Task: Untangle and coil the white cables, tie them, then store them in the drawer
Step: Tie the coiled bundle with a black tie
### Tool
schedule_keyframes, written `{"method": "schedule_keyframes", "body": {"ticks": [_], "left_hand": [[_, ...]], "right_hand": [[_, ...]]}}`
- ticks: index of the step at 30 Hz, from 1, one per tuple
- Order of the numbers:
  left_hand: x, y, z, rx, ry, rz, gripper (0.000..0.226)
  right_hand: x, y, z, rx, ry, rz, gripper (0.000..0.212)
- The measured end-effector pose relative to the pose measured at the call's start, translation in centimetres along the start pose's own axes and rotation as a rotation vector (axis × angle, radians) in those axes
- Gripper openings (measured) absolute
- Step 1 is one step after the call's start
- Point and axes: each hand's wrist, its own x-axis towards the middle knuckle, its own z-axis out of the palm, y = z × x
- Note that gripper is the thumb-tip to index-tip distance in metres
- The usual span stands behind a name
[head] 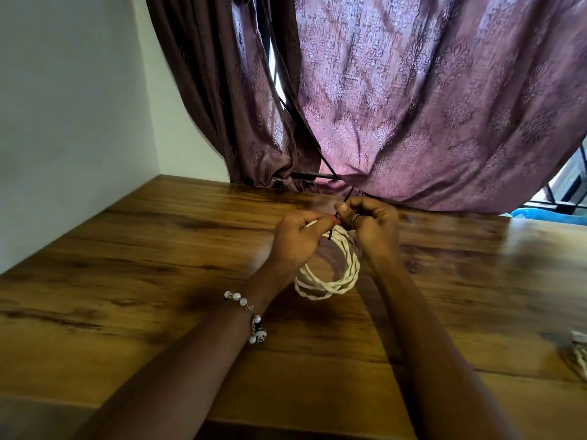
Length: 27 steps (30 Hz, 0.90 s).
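Observation:
A coil of white twisted cable [333, 281] hangs from both hands just above the wooden table [143, 265]. My left hand [297, 239] grips the top of the coil, fingers curled round the strands. My right hand [371, 222] pinches a thin black tie [347, 195] whose end sticks up past the fingers; a short black piece shows against the coil below the fingertips. The top of the coil is hidden between the two hands. No drawer is in view.
A purple patterned curtain [413, 106] hangs over the table's far edge. More white cable [579, 360] lies at the table's right edge, mostly cut off. A white wall [63, 122] stands on the left. Something blue [546, 215] shows at the far right.

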Motion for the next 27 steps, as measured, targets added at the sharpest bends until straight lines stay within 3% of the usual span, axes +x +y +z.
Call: {"method": "schedule_keyframes", "body": {"ticks": [3,6,15,21,27], "left_hand": [[0.0,0.3,-0.1,-0.023,-0.026,-0.028,0.013],[0.0,0.4,-0.2,-0.074,-0.029,-0.075,0.011],[0.1,-0.4,-0.5,-0.123,0.004,-0.022,0.015],[-0.1,0.0,-0.3,-0.119,-0.011,-0.062,0.019],[-0.3,0.6,-0.5,-0.123,-0.073,-0.133,0.011]], "right_hand": [[-0.1,0.0,0.2,0.083,0.084,0.075,0.033],[-0.2,-0.4,-0.1,0.095,0.046,0.077,0.005],[0.0,-0.5,-0.3,-0.129,-0.085,-0.106,0.011],[0.0,-0.5,-0.2,-0.23,-0.071,-0.176,0.017],[-0.3,-0.7,-0.2,-0.016,-0.028,-0.059,0.006]]}}
